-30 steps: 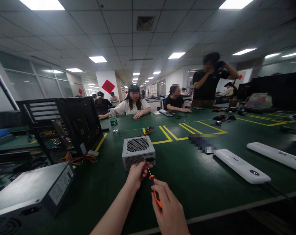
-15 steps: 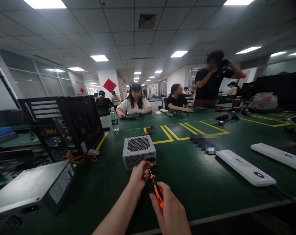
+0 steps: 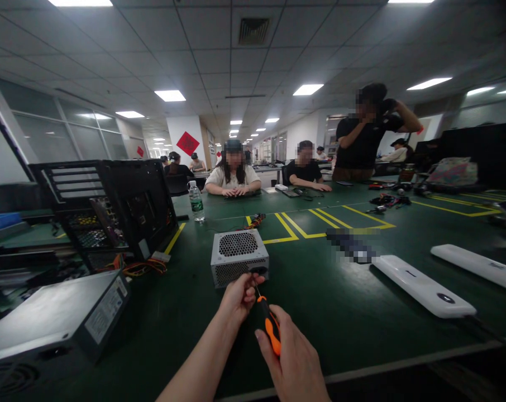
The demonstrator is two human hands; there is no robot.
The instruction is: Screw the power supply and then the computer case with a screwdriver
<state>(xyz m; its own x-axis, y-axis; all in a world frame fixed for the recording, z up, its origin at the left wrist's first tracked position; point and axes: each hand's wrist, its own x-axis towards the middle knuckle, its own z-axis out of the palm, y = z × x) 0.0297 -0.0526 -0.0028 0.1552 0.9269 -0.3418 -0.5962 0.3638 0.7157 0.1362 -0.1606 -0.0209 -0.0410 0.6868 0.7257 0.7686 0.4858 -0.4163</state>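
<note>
Currently, the grey metal box (image 3: 239, 255) sits on the green surface (image 3: 340, 296), a little in from its near edge. The left hand (image 3: 236, 298) has its fingers bunched at the box's front (whether they pinch anything, I can't tell). Meanwhile the right hand (image 3: 297, 354) has its fingers around the handle of a screwdriver (image 3: 271, 329), shaft pointing toward the box. Beyond stands a bottle (image 3: 196, 204); toward the surface's left edge, a black computer case (image 3: 142, 212).

Passable tabletop (image 3: 332, 304) right of the screwdriver (image 3: 273, 334) grip, up to nearer white device (image 3: 420, 286); left hand (image 3: 238, 298), power supply (image 3: 240, 248) block ahead.
</note>
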